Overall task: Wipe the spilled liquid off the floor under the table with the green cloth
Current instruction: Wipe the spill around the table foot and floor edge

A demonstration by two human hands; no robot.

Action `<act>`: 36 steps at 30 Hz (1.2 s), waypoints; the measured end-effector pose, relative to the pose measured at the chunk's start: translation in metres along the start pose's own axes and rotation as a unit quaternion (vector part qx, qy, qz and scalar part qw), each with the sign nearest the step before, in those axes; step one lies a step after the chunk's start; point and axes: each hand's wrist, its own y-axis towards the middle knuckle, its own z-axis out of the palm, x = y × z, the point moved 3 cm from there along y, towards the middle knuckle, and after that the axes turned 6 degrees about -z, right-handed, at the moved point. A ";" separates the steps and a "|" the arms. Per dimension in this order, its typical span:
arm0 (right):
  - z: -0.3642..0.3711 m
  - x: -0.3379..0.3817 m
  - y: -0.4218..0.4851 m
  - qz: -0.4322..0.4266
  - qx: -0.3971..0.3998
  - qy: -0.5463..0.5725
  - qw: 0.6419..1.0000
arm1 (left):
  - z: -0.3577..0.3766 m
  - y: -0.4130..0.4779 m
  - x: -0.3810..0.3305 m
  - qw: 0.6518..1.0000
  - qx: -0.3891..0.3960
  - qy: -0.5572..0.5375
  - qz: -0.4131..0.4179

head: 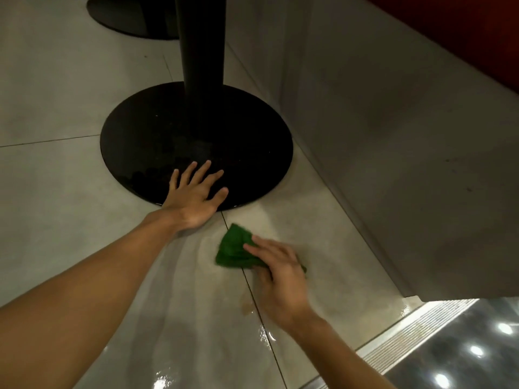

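Observation:
My right hand (pixel 276 276) presses a crumpled green cloth (pixel 232 248) flat on the pale tiled floor (pixel 70 192), fingers closed over its near edge. A small brownish puddle of spilled liquid (pixel 247 306) lies on the tile just behind the hand, beside a grout line. Wet smears shine around the cloth. My left hand (pixel 196 192) rests flat with fingers spread on the front edge of the round black table base (pixel 157 130), holding nothing.
A black table post (pixel 200 51) rises from the base. A second black base (pixel 126 15) lies at the far top left. A grey bench front (pixel 393 136) runs along the right. A ribbed metal strip (pixel 415 335) and dark glossy floor (pixel 477 346) sit at the bottom right.

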 end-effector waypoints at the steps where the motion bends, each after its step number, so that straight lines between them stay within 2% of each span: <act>1: 0.003 0.010 -0.009 -0.024 0.025 0.010 0.999 | -0.002 -0.005 0.001 0.999 -0.023 -0.021 0.012; 5: -0.001 0.020 -0.049 -0.133 0.104 0.058 0.984 | -0.013 -0.049 -0.001 0.986 -0.101 -0.119 0.056; 9: -0.028 -0.006 -0.053 -0.200 0.169 0.042 0.964 | -0.012 -0.114 0.004 0.980 -0.104 -0.159 0.058; 13: -0.039 -0.026 -0.029 -0.127 0.099 0.024 0.987 | -0.011 -0.156 -0.004 0.978 -0.102 -0.174 0.044; 15: -0.028 -0.014 -0.020 -0.106 0.081 0.018 0.991 | -0.012 -0.167 -0.027 0.974 -0.070 -0.204 0.068; 18: -0.007 0.025 -0.022 -0.136 0.151 0.072 0.976 | 0.000 -0.185 -0.059 0.972 0.015 -0.196 0.126; 21: -0.009 0.047 -0.030 -0.129 0.225 0.163 0.952 | 0.019 -0.208 -0.057 0.974 0.065 -0.190 0.103; 26: -0.039 0.038 -0.027 0.030 0.303 0.342 0.889 | 0.038 -0.237 -0.060 0.975 0.073 -0.206 0.049; 27: -0.044 0.034 -0.018 0.040 0.286 0.349 0.892 | 0.042 -0.238 -0.064 0.974 0.080 -0.208 0.040; 29: -0.048 0.022 0.009 0.033 0.210 0.326 0.921 | 0.047 -0.237 -0.067 0.983 0.062 -0.167 0.049; 32: -0.043 -0.006 0.063 0.038 0.101 0.229 0.967 | 0.053 -0.230 -0.061 0.989 -0.024 -0.081 0.120; 34: -0.033 -0.019 0.100 0.005 0.082 0.152 0.985 | 0.052 -0.224 -0.058 0.982 -0.075 -0.104 0.138; 36: -0.018 -0.032 0.129 -0.031 0.100 0.055 0.993 | 0.039 -0.216 -0.054 0.973 -0.127 -0.159 0.108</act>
